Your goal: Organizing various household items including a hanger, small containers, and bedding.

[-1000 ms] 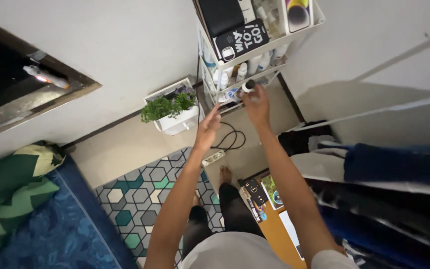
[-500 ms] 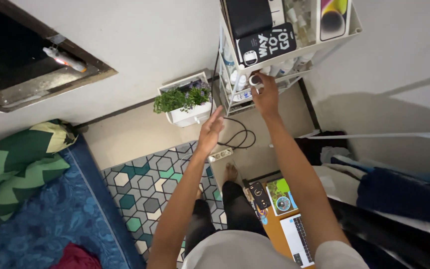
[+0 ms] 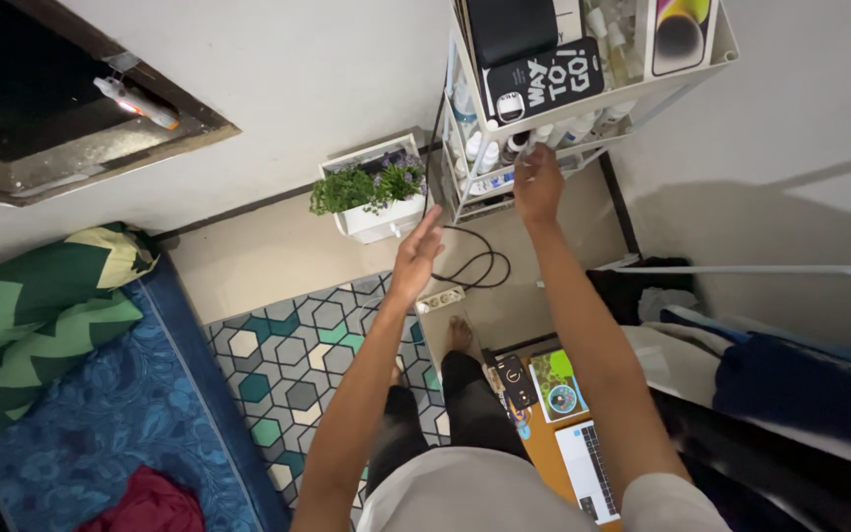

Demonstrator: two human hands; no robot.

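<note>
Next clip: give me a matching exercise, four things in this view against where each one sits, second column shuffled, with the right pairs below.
Things
1. right hand
2. left hand
3. potted plant
4. laptop

Places
A. against the wall, left of the white shelf rack
B. open in the air above the power strip
C. on the wooden surface at lower right
D. at the rack's middle shelf, among small bottles

Pairs: 1-D, 2-B, 3-A, 4-C

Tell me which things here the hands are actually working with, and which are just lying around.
In hand:
right hand reaching among the small bottles on the white shelf rack
left hand open, held in the air

Lying about:
potted plant
power strip
patterned rug
green pillow
laptop
</note>
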